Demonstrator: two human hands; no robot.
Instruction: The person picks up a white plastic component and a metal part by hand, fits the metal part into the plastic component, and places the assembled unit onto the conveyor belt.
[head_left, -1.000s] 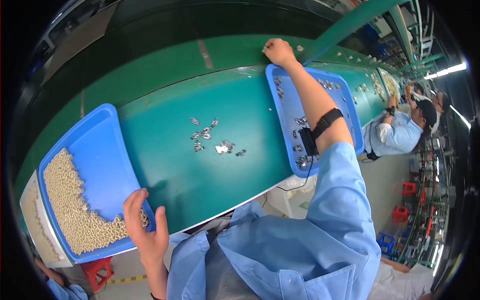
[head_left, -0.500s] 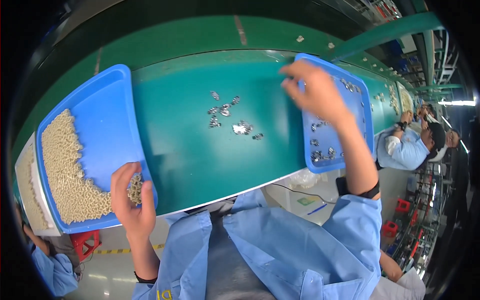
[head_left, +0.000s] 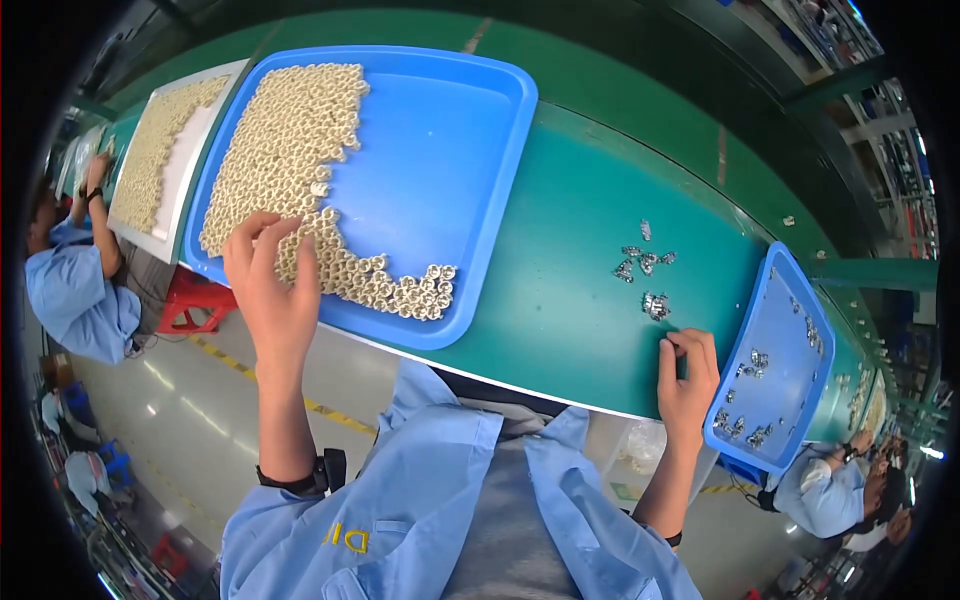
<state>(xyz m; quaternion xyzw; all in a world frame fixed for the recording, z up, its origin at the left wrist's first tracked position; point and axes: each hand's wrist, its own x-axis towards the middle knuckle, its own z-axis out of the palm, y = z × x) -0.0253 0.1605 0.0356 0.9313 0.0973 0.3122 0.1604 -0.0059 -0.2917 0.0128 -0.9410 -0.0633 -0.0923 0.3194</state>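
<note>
On the left, a blue tray (head_left: 440, 140) holds a dense layer of small beige ring-shaped parts (head_left: 285, 130). My left hand (head_left: 275, 290) hovers above the tray's near left part, its thumb and fingers apart, and no part shows in its grasp. On the green work surface (head_left: 560, 260) lie several small shiny metal parts (head_left: 655, 305) in a loose group. Just nearer than this group, my right hand (head_left: 688, 385) pinches a small dark metal part (head_left: 673, 342) between thumb and fingertips, partly hidden. A second blue tray (head_left: 745, 330) with scattered metal parts stands right of that hand.
A white tray (head_left: 192, 180) of beige parts stands beyond the left tray. A red stool (head_left: 195, 300) is below it. One co-worker (head_left: 80, 275) sits at far left, another (head_left: 825, 490) at far right. A green rail (head_left: 880, 272) crosses at right.
My view has swung toward the left tray. My right hand has come down from above the right tray to the metal parts. My left hand has moved from the near-corner parts to the tray's left area.
</note>
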